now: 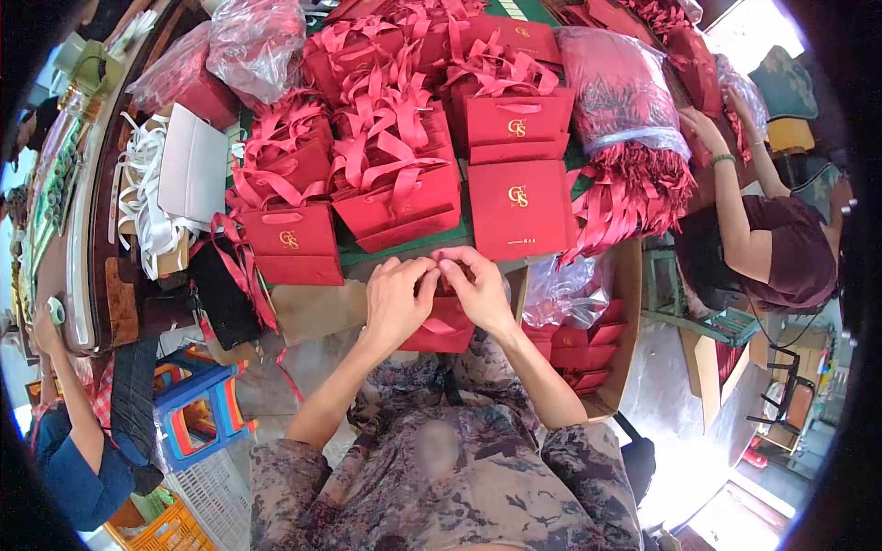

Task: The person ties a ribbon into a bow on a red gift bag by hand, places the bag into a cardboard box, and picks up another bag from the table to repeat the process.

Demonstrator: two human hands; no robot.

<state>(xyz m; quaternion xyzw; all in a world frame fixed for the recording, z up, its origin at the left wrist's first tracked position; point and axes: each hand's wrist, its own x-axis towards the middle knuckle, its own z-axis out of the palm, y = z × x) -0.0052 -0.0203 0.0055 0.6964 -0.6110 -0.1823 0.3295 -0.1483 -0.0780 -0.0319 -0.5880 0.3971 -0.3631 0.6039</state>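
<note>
- the left hand (pixel 397 294) and the right hand (pixel 476 292) are meeting fingertip to fingertip, the grip of each sitting narrow; i cannot tell what, if anything, the fingers are pinching.
- a red bag (pixel 441 335) is sitting just below both hands, between them and the wearer's lap, partly hidden by the fingers.
- the tabletop (pixel 418 246) is lying just beyond the hands, its green surface showing in strips between the goods.
- rows of red bags with ribbon handles (pixel 395 197) are crowding it, some leaning on one another, ribbons tangling above.
- a flat red bag (pixel 520 211) is showing a gold logo to the right of the rows.
- a plastic-wrapped bundle (pixel 614 87) is resting farther right, red ribbons spilling from its near end.
- white bags (pixel 193 163) with white ribbons are standing at the left.
- a cardboard box (pixel 629 340) is holding more red bags and clear plastic, right of the lap.
- a person in a maroon top (pixel 795 248) is reaching toward red goods at the right.
- a person in a blue top (pixel 83 468) is working at the far left, near coloured stools (pixel 197 404).
- bright light is glaring off the floor (pixel 661 386).
</note>
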